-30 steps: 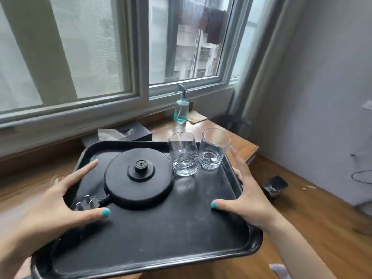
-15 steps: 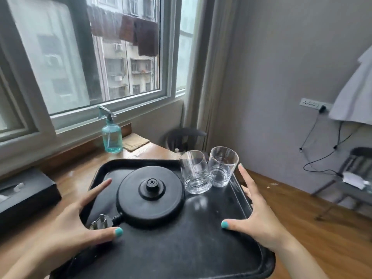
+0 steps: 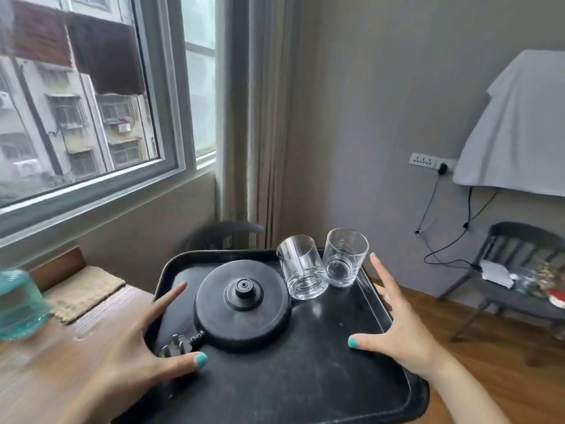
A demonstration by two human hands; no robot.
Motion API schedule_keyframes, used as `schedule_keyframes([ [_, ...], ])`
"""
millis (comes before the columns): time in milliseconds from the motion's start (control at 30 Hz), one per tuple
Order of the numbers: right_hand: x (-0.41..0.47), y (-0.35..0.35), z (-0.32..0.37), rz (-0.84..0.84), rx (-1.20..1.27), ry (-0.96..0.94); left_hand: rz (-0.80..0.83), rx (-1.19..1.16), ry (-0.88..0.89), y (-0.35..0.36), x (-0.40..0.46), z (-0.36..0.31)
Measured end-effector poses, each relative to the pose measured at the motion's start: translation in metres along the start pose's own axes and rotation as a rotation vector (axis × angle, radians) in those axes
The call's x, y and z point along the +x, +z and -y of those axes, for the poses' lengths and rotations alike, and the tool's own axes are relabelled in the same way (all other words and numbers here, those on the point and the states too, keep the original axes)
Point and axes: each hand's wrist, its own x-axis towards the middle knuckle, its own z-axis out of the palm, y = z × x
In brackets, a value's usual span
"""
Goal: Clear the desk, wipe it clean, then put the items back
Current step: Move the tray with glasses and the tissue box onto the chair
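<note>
A black tray is held up in front of me, its left part over the wooden desk and its right part over the floor. My left hand grips its left rim and my right hand its right rim, each with the thumb on top and the other fingers at the edge. A round black kettle base lies on the tray with its plug beside my left thumb. Two empty clear glasses stand at the tray's far right corner.
A blue spray bottle and a woven mat sit on the desk at left. A dark chair stands behind the tray by the curtain. At right a grey chair holds clutter, under a white cloth and wall socket.
The view and the tray have swung to the right, away from the window. The tissue box has left the view and the spray bottle has slid to the left edge. Both hands keep their hold.
</note>
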Motion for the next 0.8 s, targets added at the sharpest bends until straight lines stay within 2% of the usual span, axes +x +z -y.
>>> schedule_keyframes([
  [200, 0.092, -0.060, -0.061, 0.050, 0.006, 0.025, -0.008, -0.070, -0.083, 0.084, 0.072, 0.018],
  [467, 0.225, -0.125, -0.134, 0.193, -0.024, -0.011, -0.127, -0.053, -0.158, 0.175, 0.151, 0.032],
  [633, 0.305, -0.130, -0.167, 0.286, -0.034, -0.015, -0.209, -0.036, -0.263, 0.211, 0.185, 0.053],
  [800, 0.371, -0.103, -0.201, 0.330, -0.067, 0.012, -0.301, -0.026, -0.293, 0.229, 0.215, 0.093],
])
